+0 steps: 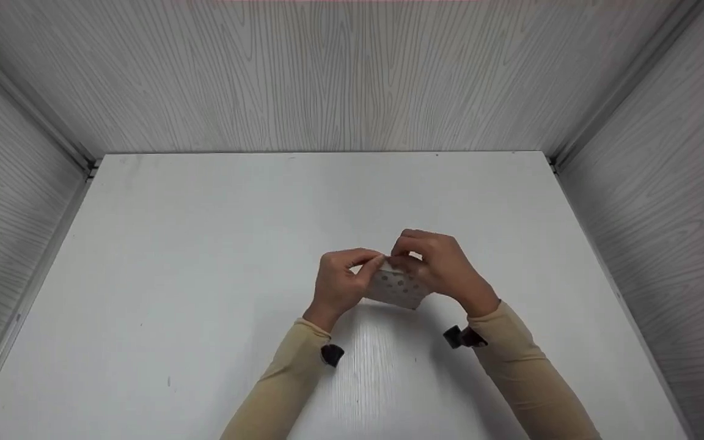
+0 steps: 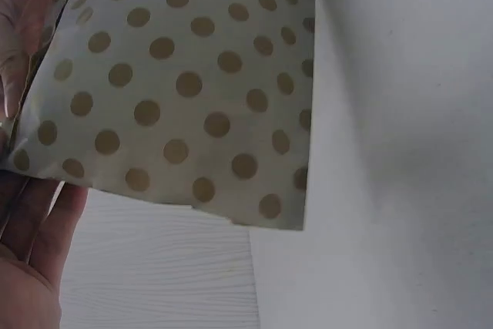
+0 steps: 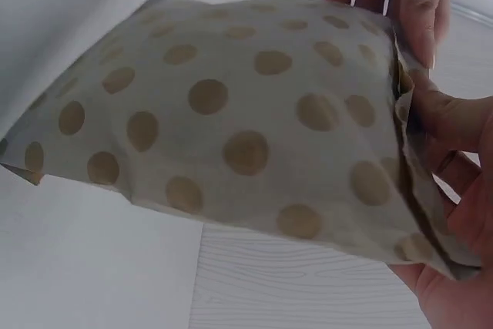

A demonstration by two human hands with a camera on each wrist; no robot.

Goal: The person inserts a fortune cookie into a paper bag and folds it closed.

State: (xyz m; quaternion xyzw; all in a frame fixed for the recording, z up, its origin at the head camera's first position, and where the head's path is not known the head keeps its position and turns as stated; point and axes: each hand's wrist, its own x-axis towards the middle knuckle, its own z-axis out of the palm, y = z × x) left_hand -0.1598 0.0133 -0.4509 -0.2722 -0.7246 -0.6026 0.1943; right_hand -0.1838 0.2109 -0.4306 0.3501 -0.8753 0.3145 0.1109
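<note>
Hands meet at the middle of the white table (image 1: 205, 244), and between them I see a small polka-dot paper bag (image 1: 396, 288) held up off the surface. My left hand (image 1: 341, 282) pinches the bag's top edge with thumb and fingers curled on it; my right hand (image 1: 434, 264) grips the same edge just beside it, fingertips nearly touching the left's. From both wrist views the bag hangs below, its brown dots plain on pale paper. Grey wood-grain walls (image 1: 352, 73) enclose the table.
</note>
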